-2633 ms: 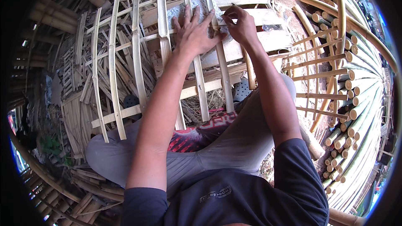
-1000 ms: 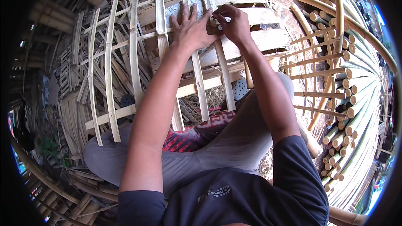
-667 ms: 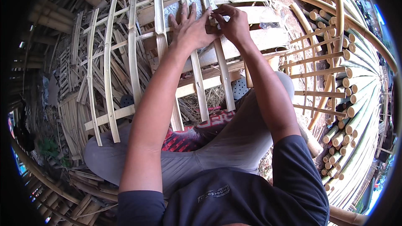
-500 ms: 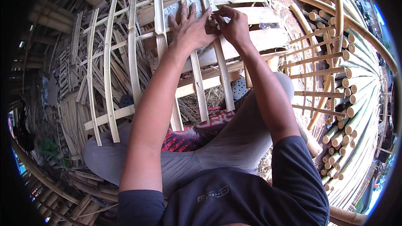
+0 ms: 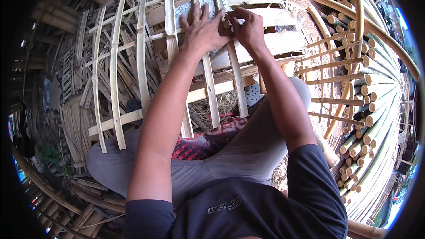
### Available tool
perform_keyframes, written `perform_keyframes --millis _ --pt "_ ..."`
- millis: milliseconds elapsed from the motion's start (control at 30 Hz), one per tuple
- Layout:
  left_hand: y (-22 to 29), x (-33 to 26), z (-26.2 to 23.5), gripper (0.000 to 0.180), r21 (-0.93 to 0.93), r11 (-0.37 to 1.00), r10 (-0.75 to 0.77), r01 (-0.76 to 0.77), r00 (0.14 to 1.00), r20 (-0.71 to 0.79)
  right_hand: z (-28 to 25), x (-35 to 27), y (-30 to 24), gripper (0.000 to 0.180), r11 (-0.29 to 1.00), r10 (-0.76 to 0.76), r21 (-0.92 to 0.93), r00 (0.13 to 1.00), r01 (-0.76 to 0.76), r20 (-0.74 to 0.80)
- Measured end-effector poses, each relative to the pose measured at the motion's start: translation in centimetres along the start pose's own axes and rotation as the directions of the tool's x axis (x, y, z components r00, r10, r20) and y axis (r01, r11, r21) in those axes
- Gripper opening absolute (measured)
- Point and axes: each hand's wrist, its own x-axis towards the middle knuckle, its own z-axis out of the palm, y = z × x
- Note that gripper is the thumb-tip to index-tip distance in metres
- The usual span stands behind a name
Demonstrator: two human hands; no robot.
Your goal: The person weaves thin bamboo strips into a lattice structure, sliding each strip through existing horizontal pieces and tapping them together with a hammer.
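A lattice frame of flat bamboo slats [image 5: 142,62] lies across my lap and a wooden bench [image 5: 274,44]. My left hand [image 5: 201,28] presses flat, fingers spread, on the slats near the frame's far end. Right beside it my right hand [image 5: 248,26] pinches something small at a slat crossing [image 5: 226,17]; what it holds is hidden by the fingers. The two hands touch at the thumbs.
Loose bamboo strips and finished lattices pile up at the left [image 5: 84,75]. A stack of round bamboo poles [image 5: 376,106] runs along the right, with a curved pole [image 5: 354,13] arching over it. My grey trousers [image 5: 248,150] and a red cloth [image 5: 199,144] lie below the frame.
My right hand has moved left to meet the left hand at the slat crossing. The left hand stays pressed on the frame.
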Motion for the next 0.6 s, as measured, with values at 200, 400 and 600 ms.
perform_keyframes --millis 200,400,600 --pt "-0.2 0.2 -0.2 0.101 -0.022 1.000 -0.014 0.014 0.999 0.037 0.1 0.0 -0.7 0.014 0.999 -0.008 -0.035 1.000 0.009 0.023" --pt "0.3 0.4 -1.7 0.097 -0.057 0.998 -0.024 0.029 0.995 0.099 0.1 0.1 -0.4 0.013 0.998 -0.033 -0.045 0.999 0.034 0.020" --pt "-1.1 1.2 -0.4 0.071 -0.263 0.959 0.059 -0.107 0.981 -0.185 0.1 0.0 -0.4 0.012 0.995 -0.073 -0.073 0.997 0.074 0.016"
